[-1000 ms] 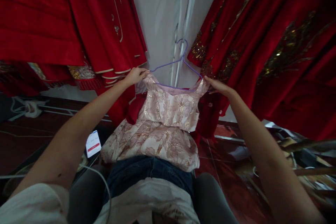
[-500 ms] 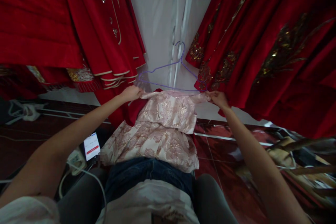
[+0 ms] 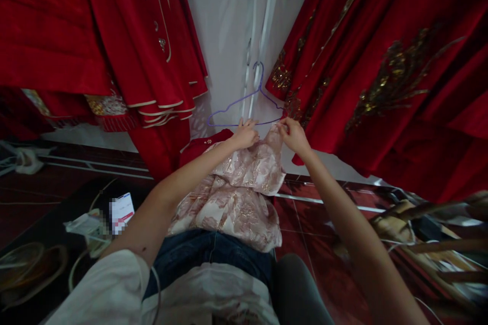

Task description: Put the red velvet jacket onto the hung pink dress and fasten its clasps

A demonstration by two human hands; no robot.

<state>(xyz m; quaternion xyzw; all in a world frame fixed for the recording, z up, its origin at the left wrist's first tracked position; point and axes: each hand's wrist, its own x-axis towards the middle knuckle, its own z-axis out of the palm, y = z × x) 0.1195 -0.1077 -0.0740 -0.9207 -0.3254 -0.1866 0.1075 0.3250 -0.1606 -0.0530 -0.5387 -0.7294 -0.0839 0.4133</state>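
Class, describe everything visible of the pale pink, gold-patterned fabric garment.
The pale pink, brocade-like garment has glinting gold patterning. Its upper part's lower edge overlaps a fuller, creased lower part. It lies partly over dark blue denim. The right hand pinches one raised upper corner; the left hand hides some of its upper edge, grip unclear.

You wear a white short-sleeved T-shirt (image 3: 213, 287), its front print (image 3: 246, 312) blurred, and dark blue denim jeans (image 3: 186, 251) with a centre seam (image 3: 212, 251).
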